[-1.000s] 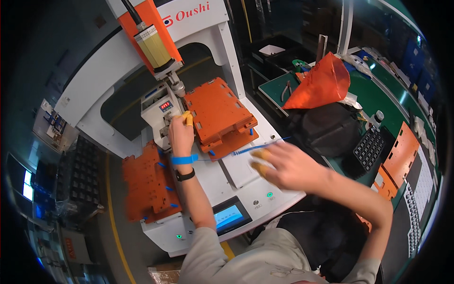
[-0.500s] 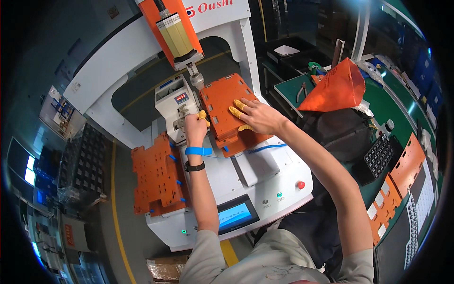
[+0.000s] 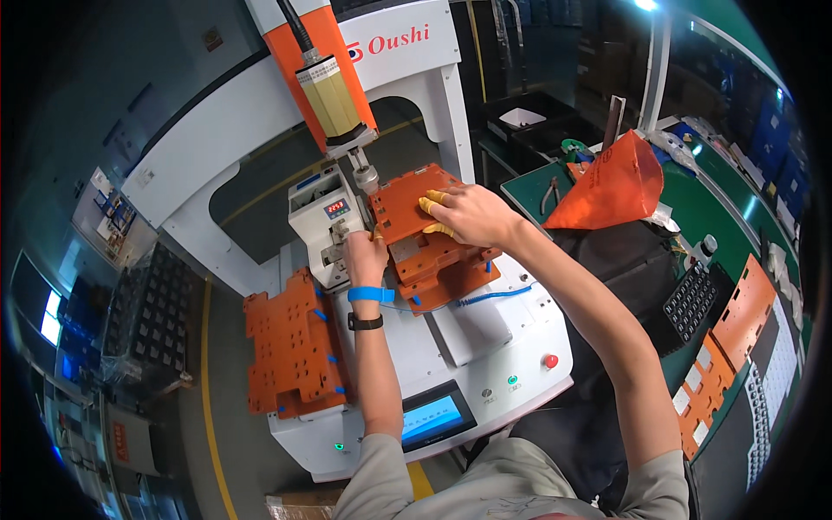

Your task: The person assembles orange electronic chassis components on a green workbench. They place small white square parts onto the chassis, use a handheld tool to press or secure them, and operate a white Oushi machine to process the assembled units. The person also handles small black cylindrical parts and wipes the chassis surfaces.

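An orange plate (image 3: 406, 192) with slots along its edges is tilted, its near edge raised above more orange plates (image 3: 438, 260) stacked below. My right hand (image 3: 478, 218) is closed on its right near edge, fingers on top and the thumb at the edge. Yellow covers sit on its fingertips. At the raised plate's left near corner, my left hand (image 3: 366, 258) is closed, its fingertips partly hidden. Beside that hand stands a small white feeder machine (image 3: 322, 221) with a red digit display. A metal driver head (image 3: 366, 178) hangs just over the plate's far left corner.
Another stack of orange perforated plates (image 3: 290, 347) with blue pegs stands at left on the white machine base (image 3: 503, 347). A screen (image 3: 433, 418) and red button (image 3: 551, 360) are at the front. Right, a green bench (image 3: 533, 191) holds pliers (image 3: 549, 195) and an orange bag (image 3: 611, 186).
The orange plate's near edge has risen, uncovering the plates beneath. My right hand has changed from lying on top to gripping its edge. The whole view has shifted slightly.
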A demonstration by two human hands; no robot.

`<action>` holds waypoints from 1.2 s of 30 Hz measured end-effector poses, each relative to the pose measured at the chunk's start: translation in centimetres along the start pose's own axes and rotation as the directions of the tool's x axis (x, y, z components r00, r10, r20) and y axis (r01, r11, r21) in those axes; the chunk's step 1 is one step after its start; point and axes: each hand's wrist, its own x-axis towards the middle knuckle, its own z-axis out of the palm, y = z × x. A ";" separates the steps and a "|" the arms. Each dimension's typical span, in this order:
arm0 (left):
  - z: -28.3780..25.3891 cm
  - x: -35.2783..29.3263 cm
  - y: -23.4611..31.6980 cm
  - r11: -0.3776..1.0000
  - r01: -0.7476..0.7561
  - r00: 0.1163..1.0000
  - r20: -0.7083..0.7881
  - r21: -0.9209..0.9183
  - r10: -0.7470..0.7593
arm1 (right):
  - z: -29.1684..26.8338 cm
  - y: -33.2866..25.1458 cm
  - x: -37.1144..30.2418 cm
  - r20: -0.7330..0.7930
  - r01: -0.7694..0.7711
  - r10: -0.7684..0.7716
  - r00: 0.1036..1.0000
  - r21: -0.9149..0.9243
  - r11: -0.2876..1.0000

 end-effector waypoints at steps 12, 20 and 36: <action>-0.1 1.1 0.2 0.993 0.088 0.996 0.023 0.075 -0.090 | 0.2 -0.4 -0.6 0.019 -0.053 0.052 0.998 0.049 0.997; -7.5 -5.8 3.2 0.981 0.187 0.959 -0.206 -0.054 -0.194 | 1.7 -0.6 -2.0 -0.068 -0.106 0.106 0.992 0.008 0.994; -5.9 -28.8 17.2 0.160 0.539 0.751 0.558 -0.827 0.353 | -4.5 -11.5 -17.6 0.076 -0.243 0.232 0.970 0.226 0.943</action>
